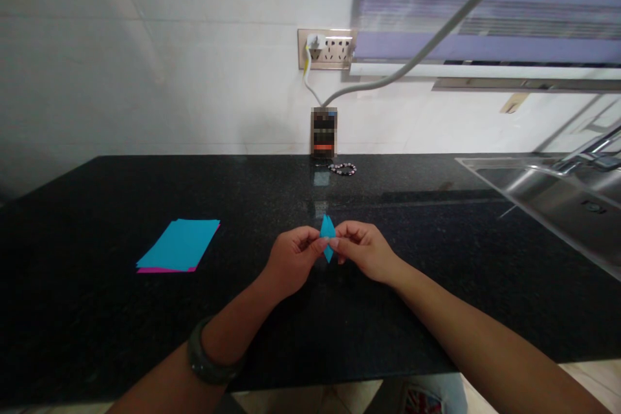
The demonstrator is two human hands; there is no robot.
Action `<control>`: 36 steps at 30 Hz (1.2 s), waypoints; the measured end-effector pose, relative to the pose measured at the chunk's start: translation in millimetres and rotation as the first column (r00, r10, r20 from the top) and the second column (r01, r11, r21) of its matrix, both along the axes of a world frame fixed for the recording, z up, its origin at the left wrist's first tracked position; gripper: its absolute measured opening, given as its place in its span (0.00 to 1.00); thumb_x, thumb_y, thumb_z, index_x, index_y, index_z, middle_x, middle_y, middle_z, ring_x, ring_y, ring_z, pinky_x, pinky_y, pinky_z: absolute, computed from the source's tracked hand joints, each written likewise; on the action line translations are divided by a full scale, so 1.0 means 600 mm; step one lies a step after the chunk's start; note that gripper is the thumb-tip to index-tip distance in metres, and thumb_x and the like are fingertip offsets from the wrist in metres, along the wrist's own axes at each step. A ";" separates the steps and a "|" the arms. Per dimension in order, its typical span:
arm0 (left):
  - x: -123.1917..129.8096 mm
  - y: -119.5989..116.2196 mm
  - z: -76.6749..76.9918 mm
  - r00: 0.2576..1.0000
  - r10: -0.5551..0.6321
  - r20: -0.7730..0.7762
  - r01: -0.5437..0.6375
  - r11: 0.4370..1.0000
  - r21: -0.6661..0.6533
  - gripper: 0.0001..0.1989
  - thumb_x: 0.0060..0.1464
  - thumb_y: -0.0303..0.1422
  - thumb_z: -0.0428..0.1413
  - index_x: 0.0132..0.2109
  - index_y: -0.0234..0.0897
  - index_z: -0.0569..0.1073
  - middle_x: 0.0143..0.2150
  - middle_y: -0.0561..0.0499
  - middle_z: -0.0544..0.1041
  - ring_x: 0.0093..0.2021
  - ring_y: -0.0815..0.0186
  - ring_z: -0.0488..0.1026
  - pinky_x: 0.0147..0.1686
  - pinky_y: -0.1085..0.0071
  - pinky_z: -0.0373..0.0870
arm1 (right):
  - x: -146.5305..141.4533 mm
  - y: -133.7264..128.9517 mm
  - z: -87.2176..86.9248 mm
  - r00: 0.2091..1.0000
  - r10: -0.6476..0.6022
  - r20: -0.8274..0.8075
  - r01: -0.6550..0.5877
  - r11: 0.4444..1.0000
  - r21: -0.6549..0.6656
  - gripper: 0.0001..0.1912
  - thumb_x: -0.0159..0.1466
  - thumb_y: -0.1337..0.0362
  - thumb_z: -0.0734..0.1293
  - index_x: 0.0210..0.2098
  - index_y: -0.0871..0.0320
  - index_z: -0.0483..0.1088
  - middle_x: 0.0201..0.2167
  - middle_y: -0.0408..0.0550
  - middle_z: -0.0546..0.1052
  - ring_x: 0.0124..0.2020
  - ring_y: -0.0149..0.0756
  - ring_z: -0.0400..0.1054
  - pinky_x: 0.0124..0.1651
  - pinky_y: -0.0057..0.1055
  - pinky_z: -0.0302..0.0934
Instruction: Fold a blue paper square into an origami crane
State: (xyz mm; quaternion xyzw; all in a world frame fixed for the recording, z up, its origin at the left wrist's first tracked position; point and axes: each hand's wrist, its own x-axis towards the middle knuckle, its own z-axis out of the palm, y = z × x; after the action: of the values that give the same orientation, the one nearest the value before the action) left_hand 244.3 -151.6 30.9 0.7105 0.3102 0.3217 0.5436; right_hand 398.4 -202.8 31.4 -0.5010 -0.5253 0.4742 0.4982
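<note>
A small folded piece of blue paper (327, 226), narrow and pointed at top and bottom, is held upright between both hands above the black countertop (272, 194). My left hand (295, 259) pinches its left side with thumb and fingers. On the other side, my right hand (363, 247) grips the right edge the same way, the two thumbs close together at the paper's middle. A dark bangle circles my left wrist. To the left lies a flat stack of blue sheets (179, 244), with pink edges showing beneath.
At the back, a device with a blurred screen (324, 132) leans on the wall under a socket (334, 50), a cable attached. A beaded loop (343, 169) lies before it. A metal sink (572, 187) with a faucet (592, 156) is at the right.
</note>
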 end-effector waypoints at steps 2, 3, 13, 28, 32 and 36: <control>-0.001 -0.002 0.002 1.000 0.010 -0.014 -0.010 0.999 0.032 0.10 0.49 0.36 0.53 0.28 0.33 0.71 0.22 0.54 0.71 0.23 0.72 0.66 0.24 0.76 0.61 | -0.001 -0.002 0.003 1.000 0.018 0.005 -0.018 1.000 -0.002 0.11 0.53 0.58 0.66 0.26 0.62 0.66 0.20 0.40 0.68 0.17 0.23 0.59 0.21 0.23 0.54; -0.001 -0.003 0.004 1.000 0.006 -0.015 -0.005 0.999 0.038 0.10 0.49 0.35 0.53 0.27 0.33 0.71 0.22 0.54 0.71 0.23 0.72 0.65 0.24 0.76 0.61 | -0.001 -0.003 0.004 1.000 0.025 0.010 -0.025 1.000 0.001 0.11 0.53 0.58 0.66 0.26 0.61 0.66 0.19 0.40 0.67 0.18 0.23 0.59 0.21 0.23 0.54; 0.003 0.008 -0.007 0.990 0.138 0.027 -0.136 0.989 -0.057 0.10 0.43 0.35 0.58 0.31 0.33 0.74 0.26 0.50 0.76 0.26 0.67 0.71 0.27 0.73 0.67 | -0.003 -0.007 -0.015 0.881 -0.292 0.371 0.185 0.937 0.298 0.08 0.56 0.64 0.63 0.22 0.59 0.63 0.19 0.40 0.64 0.21 0.25 0.56 0.23 0.24 0.52; 0.006 -0.002 0.014 0.985 -0.041 0.168 0.074 0.978 -0.194 0.12 0.46 0.32 0.56 0.40 0.34 0.75 0.35 0.49 0.78 0.36 0.65 0.73 0.40 0.69 0.68 | -0.005 -0.013 -0.001 0.834 -0.243 0.494 -0.003 0.895 0.445 0.06 0.58 0.67 0.61 0.35 0.57 0.67 0.30 0.47 0.69 0.30 0.31 0.63 0.31 0.28 0.59; 0.007 0.000 0.010 0.988 0.028 0.150 0.010 0.969 -0.247 0.11 0.45 0.31 0.57 0.38 0.34 0.76 0.32 0.50 0.77 0.33 0.66 0.73 0.37 0.69 0.69 | -0.004 -0.010 -0.006 0.858 -0.266 0.440 0.076 0.912 0.402 0.04 0.58 0.66 0.61 0.32 0.57 0.67 0.27 0.45 0.69 0.28 0.31 0.63 0.29 0.27 0.57; 0.008 -0.001 0.008 0.992 0.044 0.116 -0.016 0.972 -0.233 0.09 0.45 0.31 0.56 0.36 0.34 0.76 0.31 0.51 0.77 0.32 0.67 0.72 0.36 0.70 0.68 | -0.004 -0.004 -0.017 0.899 -0.309 0.309 0.212 0.927 0.310 0.06 0.56 0.63 0.64 0.32 0.57 0.64 0.24 0.43 0.67 0.24 0.29 0.61 0.25 0.25 0.56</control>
State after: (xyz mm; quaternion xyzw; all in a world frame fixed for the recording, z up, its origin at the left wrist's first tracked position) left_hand 248.8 -151.9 35.9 0.6166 0.3229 0.3337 0.6358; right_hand 395.9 -205.2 21.3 -0.5719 -0.5928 0.2296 0.5184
